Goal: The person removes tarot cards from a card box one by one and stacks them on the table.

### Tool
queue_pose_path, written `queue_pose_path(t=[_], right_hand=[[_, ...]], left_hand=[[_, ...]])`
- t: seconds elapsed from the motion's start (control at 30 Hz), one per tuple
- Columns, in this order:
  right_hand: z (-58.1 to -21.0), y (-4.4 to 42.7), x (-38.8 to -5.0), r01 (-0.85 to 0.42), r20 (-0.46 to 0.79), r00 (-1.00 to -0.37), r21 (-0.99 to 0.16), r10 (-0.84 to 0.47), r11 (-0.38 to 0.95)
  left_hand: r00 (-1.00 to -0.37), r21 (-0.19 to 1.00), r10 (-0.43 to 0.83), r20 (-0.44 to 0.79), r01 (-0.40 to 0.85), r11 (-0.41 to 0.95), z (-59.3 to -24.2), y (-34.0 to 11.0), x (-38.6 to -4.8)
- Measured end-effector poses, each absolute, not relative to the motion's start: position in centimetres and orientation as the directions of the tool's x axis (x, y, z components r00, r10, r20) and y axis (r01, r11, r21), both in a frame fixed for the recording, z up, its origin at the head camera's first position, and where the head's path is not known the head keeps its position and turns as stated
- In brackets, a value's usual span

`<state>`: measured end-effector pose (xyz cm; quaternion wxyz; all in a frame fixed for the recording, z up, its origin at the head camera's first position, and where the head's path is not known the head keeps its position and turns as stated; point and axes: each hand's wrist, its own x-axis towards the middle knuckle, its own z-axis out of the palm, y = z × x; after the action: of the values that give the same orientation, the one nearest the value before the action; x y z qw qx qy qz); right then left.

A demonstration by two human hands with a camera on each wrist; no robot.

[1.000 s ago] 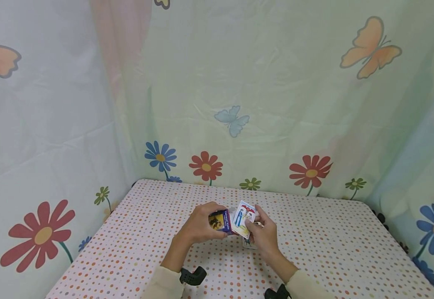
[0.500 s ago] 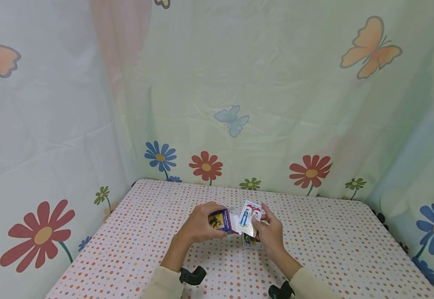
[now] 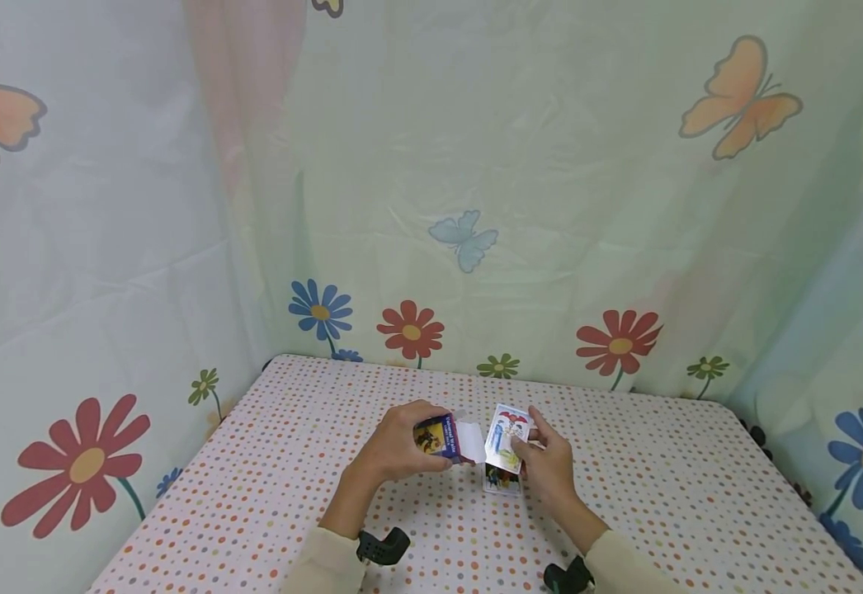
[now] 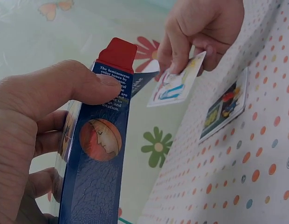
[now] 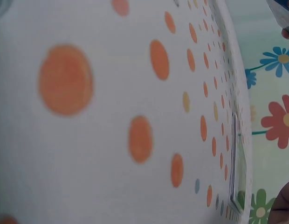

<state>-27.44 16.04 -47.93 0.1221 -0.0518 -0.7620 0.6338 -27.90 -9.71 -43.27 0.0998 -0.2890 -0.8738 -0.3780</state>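
Observation:
My left hand (image 3: 398, 445) grips a dark blue card box (image 3: 439, 437) printed with a yellow picture. In the left wrist view the thumb presses the box's (image 4: 102, 163) narrow side, and its red end flap stands up. A white flap sticks out from the box's open end in the head view. My right hand (image 3: 549, 470) pinches a white-bordered picture card (image 3: 507, 437) between thumb and fingers, apart from the box. Whether it is one card or a thin stack, I cannot tell. Another picture card (image 4: 226, 109) lies on the table below.
A table with a dotted cloth (image 3: 669, 495) spreads around the hands. Curtains with flowers and butterflies (image 3: 461, 124) hang behind it and on both sides. In the right wrist view the cloth (image 5: 102, 163) fills most of the frame, with only a fingertip (image 5: 284, 205) at the right edge.
My right hand has moved right with the card, away from the box's open end. More of the card on the table now shows. The left hand and box have hardly moved.

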Motion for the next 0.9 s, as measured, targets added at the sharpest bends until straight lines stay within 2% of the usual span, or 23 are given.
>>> queue_pose_path(t=[0.47,0.9], right_hand=[[-48.8,17.0,-28.7,0.025,0.012,-0.983,-0.981,0.185,0.195],[-49.0,16.7,-29.1,0.086,-0.032,-0.988,-0.926,0.148,0.369]], left_hand=[[-0.817,0.593,0.424,0.392,0.576,0.562,-43.3,-9.7,-27.9],[-0.819,0.596,0.425,0.386,0.573,0.563,-43.2,-9.7,-27.8]])
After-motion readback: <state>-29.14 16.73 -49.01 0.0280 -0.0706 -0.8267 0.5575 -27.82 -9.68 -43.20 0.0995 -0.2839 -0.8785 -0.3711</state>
